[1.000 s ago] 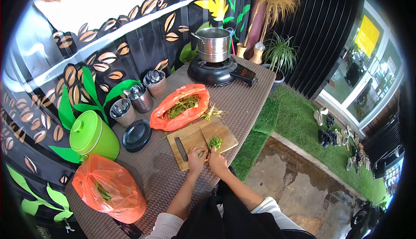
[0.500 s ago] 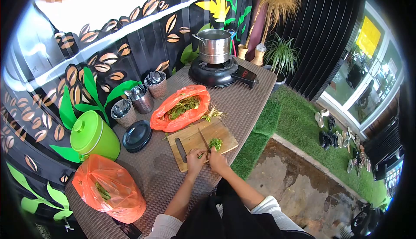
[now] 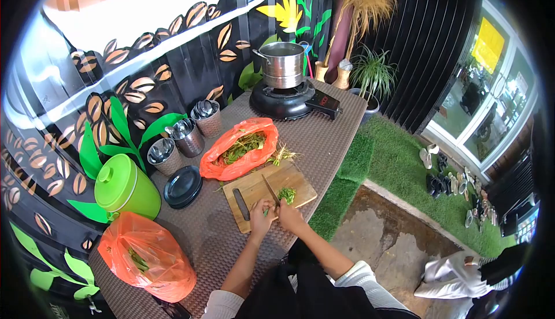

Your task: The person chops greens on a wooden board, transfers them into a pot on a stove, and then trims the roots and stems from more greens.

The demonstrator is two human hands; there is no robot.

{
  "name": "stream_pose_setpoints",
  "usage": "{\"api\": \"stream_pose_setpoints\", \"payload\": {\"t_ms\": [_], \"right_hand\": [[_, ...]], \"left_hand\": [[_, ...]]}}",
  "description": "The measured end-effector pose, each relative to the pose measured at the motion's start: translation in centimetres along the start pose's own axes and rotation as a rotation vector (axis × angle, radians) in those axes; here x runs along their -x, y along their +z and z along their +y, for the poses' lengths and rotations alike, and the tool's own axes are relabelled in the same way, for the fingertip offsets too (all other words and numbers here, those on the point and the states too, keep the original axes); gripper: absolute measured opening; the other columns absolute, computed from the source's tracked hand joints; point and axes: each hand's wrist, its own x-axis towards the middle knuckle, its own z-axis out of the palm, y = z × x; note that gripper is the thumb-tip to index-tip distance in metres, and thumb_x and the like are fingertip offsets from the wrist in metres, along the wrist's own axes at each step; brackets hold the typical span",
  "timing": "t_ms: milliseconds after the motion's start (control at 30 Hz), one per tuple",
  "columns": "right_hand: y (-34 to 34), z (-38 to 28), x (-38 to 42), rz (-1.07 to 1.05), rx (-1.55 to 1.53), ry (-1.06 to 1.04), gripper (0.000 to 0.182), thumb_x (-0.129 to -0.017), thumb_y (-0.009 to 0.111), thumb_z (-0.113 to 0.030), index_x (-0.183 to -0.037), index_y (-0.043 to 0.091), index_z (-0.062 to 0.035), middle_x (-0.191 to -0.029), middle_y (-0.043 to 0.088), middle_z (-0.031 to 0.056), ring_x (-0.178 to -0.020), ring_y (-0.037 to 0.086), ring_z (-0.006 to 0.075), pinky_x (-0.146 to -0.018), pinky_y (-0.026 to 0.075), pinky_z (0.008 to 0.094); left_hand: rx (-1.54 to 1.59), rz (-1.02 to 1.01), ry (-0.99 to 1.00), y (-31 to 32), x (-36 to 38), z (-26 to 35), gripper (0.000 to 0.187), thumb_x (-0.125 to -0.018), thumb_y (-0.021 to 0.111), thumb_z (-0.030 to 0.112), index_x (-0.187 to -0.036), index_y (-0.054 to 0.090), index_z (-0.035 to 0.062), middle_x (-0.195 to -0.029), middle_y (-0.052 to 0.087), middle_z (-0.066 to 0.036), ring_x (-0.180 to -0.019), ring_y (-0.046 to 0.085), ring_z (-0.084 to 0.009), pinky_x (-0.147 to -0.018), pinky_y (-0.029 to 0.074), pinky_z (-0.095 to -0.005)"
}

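Observation:
Over the near edge of a wooden cutting board, my right hand is closed round a knife, its blade pointing away from me. Just left of it, my left hand pinches a small bunch of green stems, mostly hidden by the fingers. A little heap of chopped greens lies on the board, right of the blade. Beyond the board sits an open orange plastic bag full of leafy greens. Pale roots and stem ends rest beside that bag.
A metal pot stands on a black portable stove at the far end. Along the wall are cutlery cups, dark plates and a green lidded container. Another orange bag stands near left. A person is at lower right.
A person in pale trousers has come into view at the lower right. My left fingers have shifted slightly around the stems; the knife stays in nearly the same place.

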Motion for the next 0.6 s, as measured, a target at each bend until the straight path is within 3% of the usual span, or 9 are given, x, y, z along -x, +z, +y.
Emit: {"api": "stream_pose_setpoints", "payload": {"t_ms": [233, 300, 600], "right_hand": [[0.5, 0.1, 1.7, 0.022, -0.019, -0.025, 0.029, -0.093, 0.042, -0.025, -0.103, 0.041, 0.0025, -0.083, 0.062, 0.0287, -0.083, 0.061, 0.0473, -0.07, 0.048, 0.0557], [0.8, -0.9, 2.4, 0.018, 0.021, 0.113, 0.029, -0.093, 0.042, -0.025, -0.104, 0.041, 0.0023, -0.084, 0.062, 0.0293, -0.085, 0.061, 0.0475, -0.072, 0.048, 0.0555], [0.5, 1.5, -0.5, -0.041, -0.036, -0.056, 0.031, -0.093, 0.043, -0.025, -0.106, 0.04, 0.0031, -0.083, 0.062, 0.0305, -0.084, 0.061, 0.0463, -0.073, 0.049, 0.0537]], "left_hand": [[0.072, -0.032, -0.14, 0.0, -0.1, -0.1, 0.023, -0.071, 0.067, -0.002, -0.09, 0.055, 0.0013, -0.077, 0.06, -0.009, -0.07, 0.057, -0.0217, -0.064, 0.045, -0.0317], [0.048, -0.022, -0.113, 0.1, -0.2, -0.1, 0.022, -0.071, 0.067, -0.002, -0.089, 0.055, 0.0012, -0.077, 0.06, -0.009, -0.07, 0.057, -0.0216, -0.064, 0.045, -0.0316], [0.051, 0.015, -0.052, 0.2, -0.1, -0.2, 0.023, -0.07, 0.068, -0.003, -0.089, 0.055, 0.001, -0.079, 0.061, -0.009, -0.069, 0.059, -0.0205, -0.063, 0.045, -0.0305]]}}
